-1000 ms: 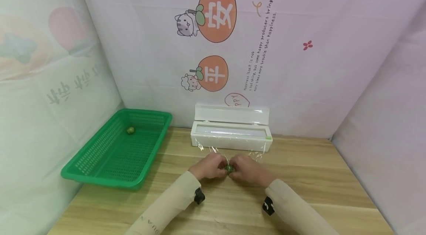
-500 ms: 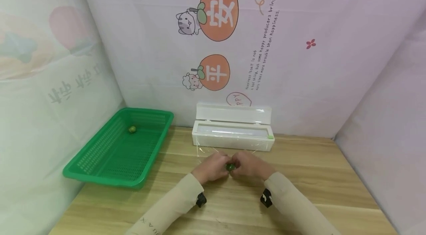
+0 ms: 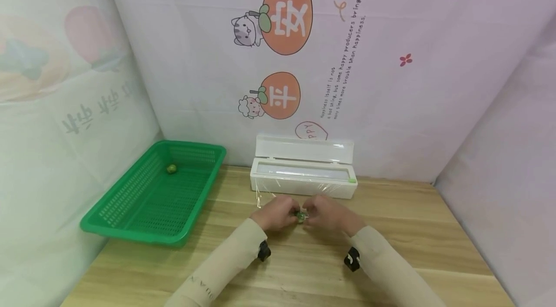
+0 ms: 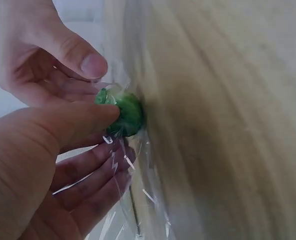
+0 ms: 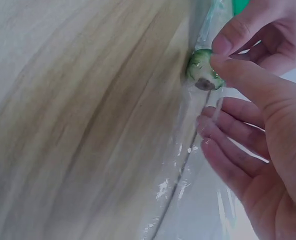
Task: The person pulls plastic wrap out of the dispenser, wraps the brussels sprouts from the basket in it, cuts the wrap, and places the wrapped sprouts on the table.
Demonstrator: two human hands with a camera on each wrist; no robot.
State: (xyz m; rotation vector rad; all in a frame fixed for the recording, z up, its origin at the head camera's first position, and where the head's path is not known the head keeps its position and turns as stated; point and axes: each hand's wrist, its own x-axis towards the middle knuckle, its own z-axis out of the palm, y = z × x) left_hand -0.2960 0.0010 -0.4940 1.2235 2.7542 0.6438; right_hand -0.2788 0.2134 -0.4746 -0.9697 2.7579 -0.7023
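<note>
A Brussels sprout (image 3: pixel 301 217) sits between my two hands, under clear cling film that runs back toward a white dispenser. My left hand (image 3: pixel 277 213) pinches it; in the left wrist view the thumb lies on the green sprout (image 4: pixel 131 118), with fingers behind. My right hand (image 3: pixel 327 214) is just to the right, fingers loosely bent. The right wrist view shows its thumb over the edge of the sprout (image 5: pixel 200 66), whose cut stem shows, and its other fingers spread beside the film (image 5: pixel 164 189). Glossy folds of film (image 4: pixel 150 195) hang near the left fingers.
The white cling film dispenser (image 3: pixel 302 186) stands against the back wall with its lid up. On the left, a green basket (image 3: pixel 201 193) holds another sprout (image 3: pixel 171 169). Printed cloth walls border the wooden table (image 3: pixel 412 230) at the back and sides.
Both hands stay around the sprout and shift slightly. The right fingers have come a little away from it, leaving more of it visible. Basket and dispenser stay in place.
</note>
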